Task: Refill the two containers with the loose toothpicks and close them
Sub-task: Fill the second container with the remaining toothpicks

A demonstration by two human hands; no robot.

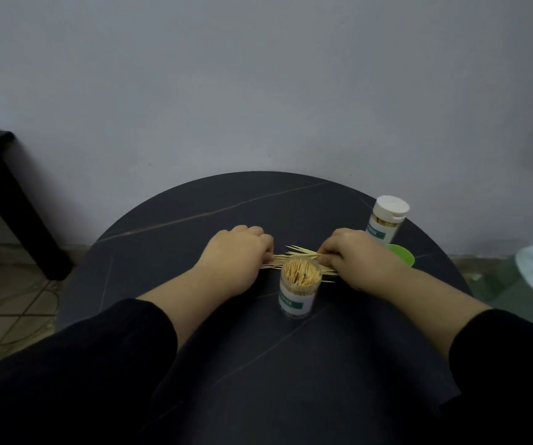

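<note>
The loose toothpicks (pixel 294 256) are pale, thin, pointed wooden sticks. They lie as a rough sideways bundle near the middle of the round dark table (pixel 226 203), with some tips fanning out at the far side. Just at 6 o'clock of the bundle stands the open container (pixel 297 298), a clear lidless cylinder with a white and green label, packed with upright toothpicks. The left hand (pixel 238 255), at 9 o'clock of the bundle, has its fingers curled onto the bundle's left ends. The right hand (pixel 358 255), at 3 o'clock, pinches the right ends. A green lid (pixel 403 253) shows partly behind the right hand. At 2 o'clock near the table's rim stands the closed container (pixel 385 223), white-capped.
</note>
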